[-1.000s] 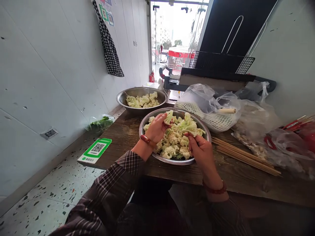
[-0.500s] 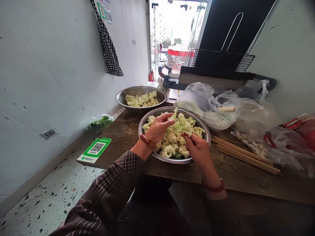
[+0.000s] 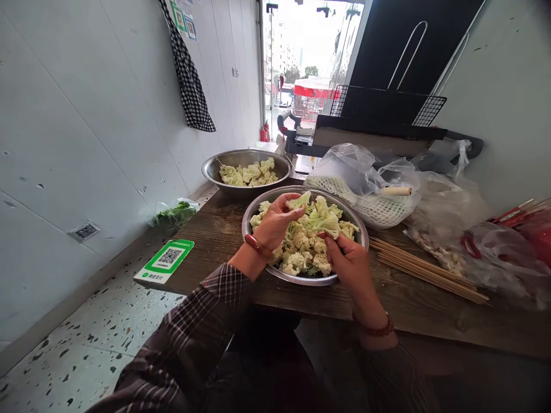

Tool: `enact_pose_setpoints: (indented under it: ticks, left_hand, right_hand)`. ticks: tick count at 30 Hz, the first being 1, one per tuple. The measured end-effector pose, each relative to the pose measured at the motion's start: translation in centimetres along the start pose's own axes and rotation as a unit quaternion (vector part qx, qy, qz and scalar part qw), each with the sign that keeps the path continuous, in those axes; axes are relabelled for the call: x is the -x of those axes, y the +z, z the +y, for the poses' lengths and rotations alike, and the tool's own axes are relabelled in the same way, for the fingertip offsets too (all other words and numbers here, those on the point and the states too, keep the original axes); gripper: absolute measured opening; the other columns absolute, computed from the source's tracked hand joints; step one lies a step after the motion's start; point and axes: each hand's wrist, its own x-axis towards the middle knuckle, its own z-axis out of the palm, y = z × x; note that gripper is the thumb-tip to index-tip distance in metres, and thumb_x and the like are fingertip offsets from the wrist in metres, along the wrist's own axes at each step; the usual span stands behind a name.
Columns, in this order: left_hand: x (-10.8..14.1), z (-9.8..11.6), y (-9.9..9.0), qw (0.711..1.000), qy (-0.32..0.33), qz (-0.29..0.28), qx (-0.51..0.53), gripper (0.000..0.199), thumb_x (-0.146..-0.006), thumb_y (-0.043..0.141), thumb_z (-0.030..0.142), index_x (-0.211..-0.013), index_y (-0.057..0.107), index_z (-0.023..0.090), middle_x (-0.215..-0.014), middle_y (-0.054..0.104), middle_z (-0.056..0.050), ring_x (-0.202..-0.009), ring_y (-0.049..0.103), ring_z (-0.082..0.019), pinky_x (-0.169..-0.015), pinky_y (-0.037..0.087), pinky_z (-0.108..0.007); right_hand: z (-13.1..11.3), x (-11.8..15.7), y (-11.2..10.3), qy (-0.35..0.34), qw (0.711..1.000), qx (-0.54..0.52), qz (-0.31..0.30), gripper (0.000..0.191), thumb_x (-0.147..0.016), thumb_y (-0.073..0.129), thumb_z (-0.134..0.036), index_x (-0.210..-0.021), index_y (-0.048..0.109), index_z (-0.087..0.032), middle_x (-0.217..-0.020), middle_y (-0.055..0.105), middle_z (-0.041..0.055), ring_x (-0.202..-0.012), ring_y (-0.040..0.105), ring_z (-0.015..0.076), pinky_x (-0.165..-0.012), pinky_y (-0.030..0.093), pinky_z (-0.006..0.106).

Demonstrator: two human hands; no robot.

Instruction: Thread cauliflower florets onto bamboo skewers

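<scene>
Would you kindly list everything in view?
Near bowl: one, silver, on table
Far bowl: one, silver, behind it
Cauliflower: many, pale, in both bowls
Table: one, brown, foreground
Skewers: many, tan, table's right
Plastic bags: several, clear, table's right
QR card: one, green and white, table's left
Bagged greens: one, green, beyond table
Checked cloth: one, black and white, left wall
Wire rack: one, black, behind bags
Left hand: one, holding cauliflower above near bowl
Right hand: one, pinching cauliflower there

At the near left corner of the worktop, we see a green-and-white card bearing a QR code and, along its lower edge, 微信支付 beside a round green logo. We find the line above the code and the signs on the wall too small to read.
</scene>
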Motion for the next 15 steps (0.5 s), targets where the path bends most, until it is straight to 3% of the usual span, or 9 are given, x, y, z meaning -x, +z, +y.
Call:
enact_pose_setpoints:
  ticks: [5,10,15]
  left_hand:
    - [-0.08,0.3,0.36,1.0,0.001,0.01,0.019,0.02,-0.077,0.071,0.024,-0.095,0.07,0.015,-0.089,0.066,-0.003,-0.075,0.057,-0.01,-0.067,0.045,-0.023]
    - [-0.08,0.43,0.29,0.999,0.028,0.038,0.023,0.022,-0.071,0.071,0.013,-0.092,0.065,0.016,-0.081,0.063,0.001,-0.066,0.054,-0.007,-0.068,0.044,-0.022]
    - [-0.07,0.52,0.21,0.997,0.042,0.064,0.031,0.016,-0.07,0.072,0.012,-0.084,0.064,0.015,-0.075,0.061,0.002,-0.063,0.052,-0.007,-0.064,0.042,-0.022]
  right_hand:
    - [-0.21,-0.33,0.1,-0.022,0.997,0.065,-0.02,0.046,-0.093,0.055,-0.05,-0.059,0.055,-0.019,-0.052,0.047,-0.0029,-0.053,0.039,0.0108,-0.05,0.03,0.025]
    - [-0.5,-0.35,0.14,-0.011,0.997,0.066,-0.027,0.045,-0.093,0.053,-0.049,-0.06,0.054,-0.019,-0.053,0.045,-0.0033,-0.053,0.039,0.0106,-0.051,0.03,0.026]
    - [-0.19,-0.31,0.13,-0.02,0.997,0.061,-0.035,0.047,-0.092,0.055,-0.049,-0.056,0.048,-0.02,-0.053,0.041,-0.0036,-0.054,0.037,0.0109,-0.052,0.03,0.026]
